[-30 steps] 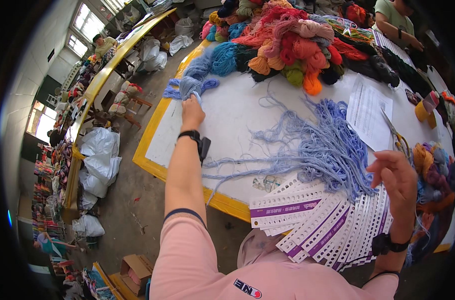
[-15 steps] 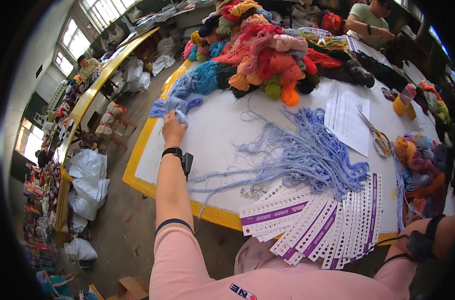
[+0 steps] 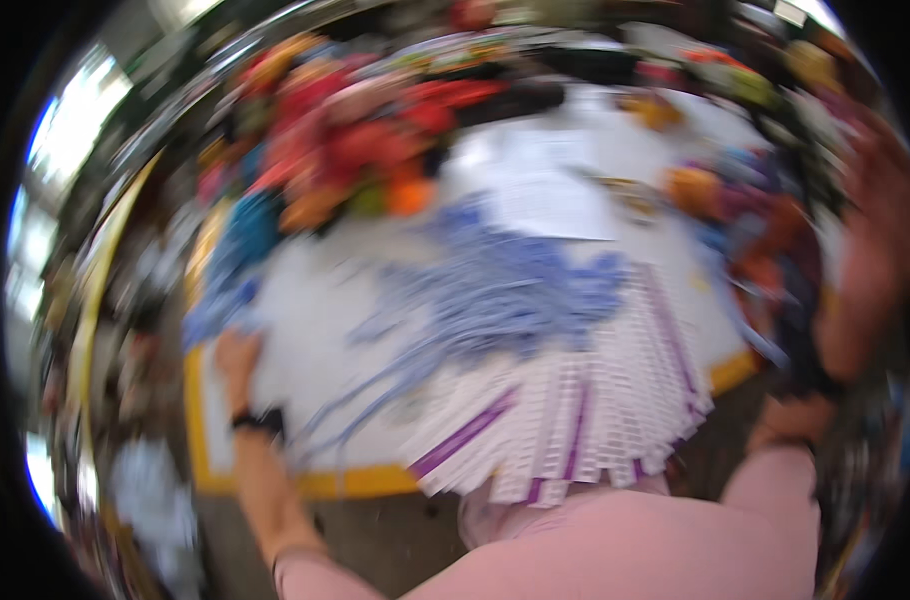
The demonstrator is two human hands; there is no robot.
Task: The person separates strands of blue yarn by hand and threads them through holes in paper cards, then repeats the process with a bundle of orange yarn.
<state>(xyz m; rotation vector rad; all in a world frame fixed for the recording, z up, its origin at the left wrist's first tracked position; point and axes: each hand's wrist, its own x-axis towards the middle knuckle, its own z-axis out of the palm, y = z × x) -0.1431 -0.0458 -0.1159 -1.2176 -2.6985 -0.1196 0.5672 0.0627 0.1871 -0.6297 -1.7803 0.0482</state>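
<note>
The whole view is smeared by motion. At the table's left edge my left hand (image 3: 238,355) looks closed on the near end of a light blue yarn skein (image 3: 218,308). A teal skein (image 3: 249,228) lies just beyond it. My right hand (image 3: 880,170) is raised at the far right, beside coloured yarn; its fingers are too blurred to read. Mid-table spreads a loose bundle of blue yarn strands (image 3: 510,290), with long ends trailing left. Its near side meets a fan of white and purple punched cards (image 3: 585,410) at the front edge.
A tall heap of red, orange and pink yarn (image 3: 345,140) stands at the back left. White printed paper (image 3: 550,195) and yellow-handled scissors (image 3: 630,195) lie beyond the blue strands. More mixed yarn (image 3: 750,215) sits right. The white table has a yellow edge (image 3: 305,485).
The view has swung right, so the table appears farther left. My right arm has come up into view at the right. My left hand stays by the light blue skein.
</note>
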